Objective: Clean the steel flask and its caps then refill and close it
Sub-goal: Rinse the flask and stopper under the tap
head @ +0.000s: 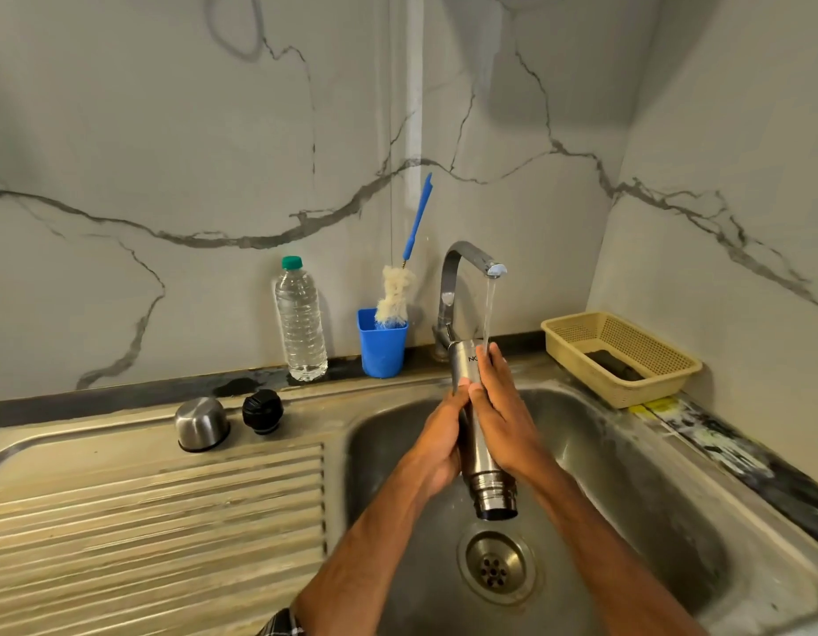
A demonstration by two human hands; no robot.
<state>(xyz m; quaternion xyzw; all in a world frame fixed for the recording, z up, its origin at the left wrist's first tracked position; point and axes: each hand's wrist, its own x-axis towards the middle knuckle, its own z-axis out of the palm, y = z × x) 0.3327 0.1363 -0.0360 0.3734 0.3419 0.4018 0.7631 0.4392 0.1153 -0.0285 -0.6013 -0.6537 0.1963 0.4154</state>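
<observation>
Rinsing step: left hand (437, 433) is gripping flask (489, 486) mouth-down under tap (467, 254), centre frame; right hand (503, 415) is pressing flat-fingered. Next likely needing brush (395, 293) (left of tap).

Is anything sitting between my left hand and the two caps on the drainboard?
Nothing visible. The domed steel cap and black ribbed stopper stand on the ridged steel drainboard, with only bare metal between them and the left hand, which holds the steel flask.
</observation>
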